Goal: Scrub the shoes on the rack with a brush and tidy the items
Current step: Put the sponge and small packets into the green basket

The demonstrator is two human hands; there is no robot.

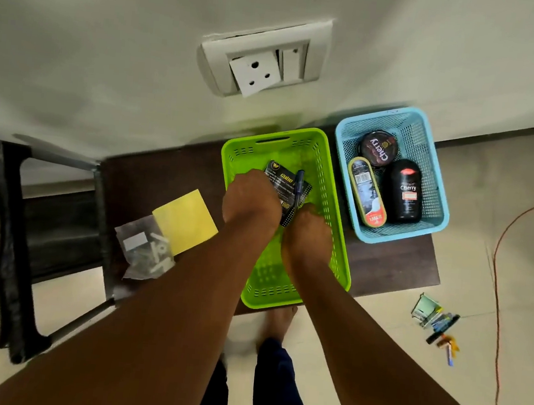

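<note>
Reaching into the green basket (337, 241) at the dark shelf's back edge, the left hand (251, 200) and right hand (308, 229) curl onto a black printed packet (285, 179) with a blue pen (299, 186) across it. Both seem light, the packet thin and bendable; pinching its edges should suit.

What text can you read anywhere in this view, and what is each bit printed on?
"Cherry": lid of the round tin in the blue basket.
"Cherry": black bottle beside it.
"Cube": black packet in the green basket; its small print is blurred.
Oval shoe-polish sponge: barcode shows, text too blurred.
Plastic bag label: unreadable.
</note>
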